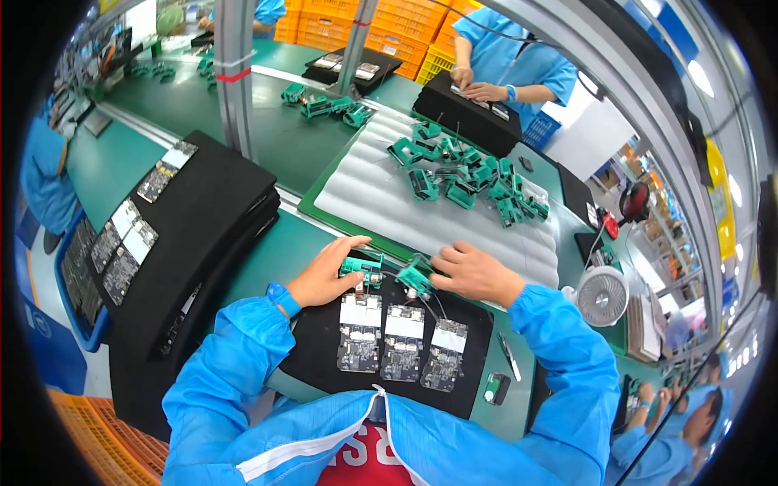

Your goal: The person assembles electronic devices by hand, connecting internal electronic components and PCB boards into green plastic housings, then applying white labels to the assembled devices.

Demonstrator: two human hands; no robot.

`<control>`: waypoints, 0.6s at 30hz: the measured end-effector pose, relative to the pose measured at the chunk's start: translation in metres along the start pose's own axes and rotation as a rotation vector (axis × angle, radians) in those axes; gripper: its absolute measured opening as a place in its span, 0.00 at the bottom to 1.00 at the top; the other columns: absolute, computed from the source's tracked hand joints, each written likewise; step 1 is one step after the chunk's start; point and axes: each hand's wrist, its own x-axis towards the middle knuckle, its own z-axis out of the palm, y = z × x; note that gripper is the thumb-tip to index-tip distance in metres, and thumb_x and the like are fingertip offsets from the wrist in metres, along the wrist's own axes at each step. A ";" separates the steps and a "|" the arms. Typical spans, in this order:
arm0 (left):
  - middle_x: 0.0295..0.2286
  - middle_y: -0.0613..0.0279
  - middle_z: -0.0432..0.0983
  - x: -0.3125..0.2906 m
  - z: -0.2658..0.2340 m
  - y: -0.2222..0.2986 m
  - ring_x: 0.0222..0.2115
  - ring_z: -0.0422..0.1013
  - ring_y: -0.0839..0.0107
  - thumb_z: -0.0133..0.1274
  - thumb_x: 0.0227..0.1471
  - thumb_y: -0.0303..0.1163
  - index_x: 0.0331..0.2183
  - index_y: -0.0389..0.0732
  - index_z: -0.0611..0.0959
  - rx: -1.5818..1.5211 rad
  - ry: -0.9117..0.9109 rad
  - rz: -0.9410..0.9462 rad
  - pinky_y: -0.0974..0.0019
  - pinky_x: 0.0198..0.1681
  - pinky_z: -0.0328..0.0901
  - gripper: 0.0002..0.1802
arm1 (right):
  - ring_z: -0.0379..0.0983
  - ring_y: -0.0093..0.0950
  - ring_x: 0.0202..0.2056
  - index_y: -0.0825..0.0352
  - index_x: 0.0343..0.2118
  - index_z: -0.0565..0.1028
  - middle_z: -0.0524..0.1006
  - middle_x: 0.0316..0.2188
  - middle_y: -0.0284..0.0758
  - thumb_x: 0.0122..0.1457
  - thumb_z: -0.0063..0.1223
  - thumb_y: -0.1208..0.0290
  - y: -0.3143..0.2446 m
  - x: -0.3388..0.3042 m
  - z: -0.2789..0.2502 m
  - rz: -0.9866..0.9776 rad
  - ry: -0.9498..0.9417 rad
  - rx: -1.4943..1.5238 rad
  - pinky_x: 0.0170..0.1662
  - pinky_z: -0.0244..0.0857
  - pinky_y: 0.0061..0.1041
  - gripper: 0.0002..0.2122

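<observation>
Clock centred on the black mat (318, 348). First green part (369, 269): a small frame-like housing with silvery bits near its lower end, at 11 o'clock above the leftmost of three circuit boards (403, 344), each dark and densely populated with a pale panel. Second green part (413, 278): just past 12, tilted, thin wire near it running toward 4.

Left hand (328, 271) at between 10 and 11, grasping the first part, thumb in front, fingers beyond; blue sleeve slants in from 8. Right hand (476, 274) at between 1 and 2, fingers curled, tips at the second part's right edge; cannot tell whether they grip it. Right forearm angles up from 4. Loose green parts (462, 174) heap on white foam (356, 190) toward 1.
</observation>
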 end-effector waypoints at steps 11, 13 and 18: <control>0.59 0.46 0.63 0.065 0.010 0.072 0.61 0.60 0.50 0.59 0.54 0.32 0.60 0.41 0.70 0.213 -0.178 0.115 0.55 0.64 0.57 0.33 | 0.72 0.38 0.44 0.51 0.56 0.72 0.76 0.45 0.35 0.47 0.64 0.71 -0.028 -0.044 0.006 0.410 0.333 0.430 0.47 0.68 0.37 0.29; 0.60 0.46 0.62 0.078 0.023 0.063 0.62 0.59 0.50 0.60 0.52 0.32 0.61 0.42 0.69 0.244 -0.239 0.160 0.54 0.64 0.57 0.35 | 0.70 0.39 0.48 0.54 0.57 0.71 0.74 0.49 0.36 0.45 0.68 0.69 -0.040 -0.052 0.008 0.400 0.300 0.477 0.52 0.65 0.39 0.32; 0.59 0.49 0.65 0.093 0.048 0.038 0.61 0.61 0.51 0.65 0.46 0.36 0.60 0.43 0.72 0.406 -0.427 0.310 0.52 0.63 0.58 0.39 | 0.65 0.45 0.55 0.58 0.59 0.69 0.68 0.57 0.42 0.45 0.70 0.66 -0.072 -0.082 0.019 0.733 0.273 0.392 0.58 0.62 0.41 0.34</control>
